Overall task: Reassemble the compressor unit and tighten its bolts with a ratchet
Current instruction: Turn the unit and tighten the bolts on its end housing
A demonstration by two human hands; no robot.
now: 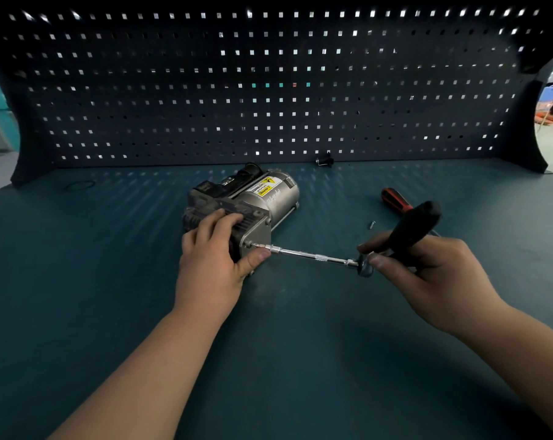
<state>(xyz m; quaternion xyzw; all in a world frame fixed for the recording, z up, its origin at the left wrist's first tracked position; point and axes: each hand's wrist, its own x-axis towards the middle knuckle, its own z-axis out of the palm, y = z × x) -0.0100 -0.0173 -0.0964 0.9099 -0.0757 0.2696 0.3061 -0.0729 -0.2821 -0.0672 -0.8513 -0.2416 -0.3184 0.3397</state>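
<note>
The grey metal compressor unit (262,198) with a yellow warning label lies on its side on the blue-green bench. My left hand (214,258) grips its near end, fingers over the top and thumb by the front face. My right hand (427,268) holds the black-handled ratchet (414,227) at its head. A long chrome extension bar (313,256) runs from the ratchet head leftward to a bolt (249,244) on the compressor's front face.
A screwdriver with an orange and black handle (395,200) lies behind the ratchet. One loose bolt (371,224) sits near it. A small black part (324,161) rests at the foot of the pegboard. A black O-ring (79,185) lies far left.
</note>
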